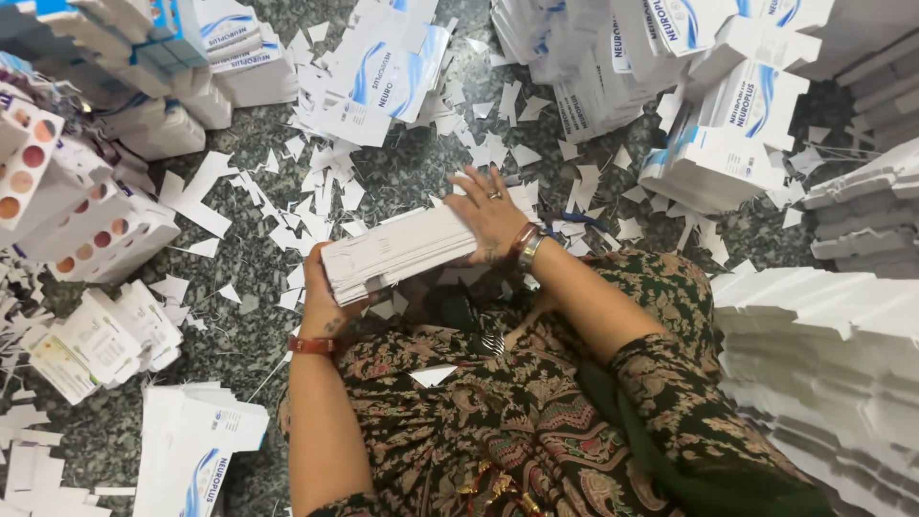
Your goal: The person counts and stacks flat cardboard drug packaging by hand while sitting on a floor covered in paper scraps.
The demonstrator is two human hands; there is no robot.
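Two hands were seen, left hand point(321, 292) and right hand point(490, 213); one stack of flat cartons point(397, 251) was held.

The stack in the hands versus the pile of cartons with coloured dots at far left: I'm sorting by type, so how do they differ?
The stack shows plain white faces; the dotted pile bears orange and red circles. The stack is squared and gripped between the left hand and right hand; the dotted pile lies fanned on the floor. Both are flat white card.
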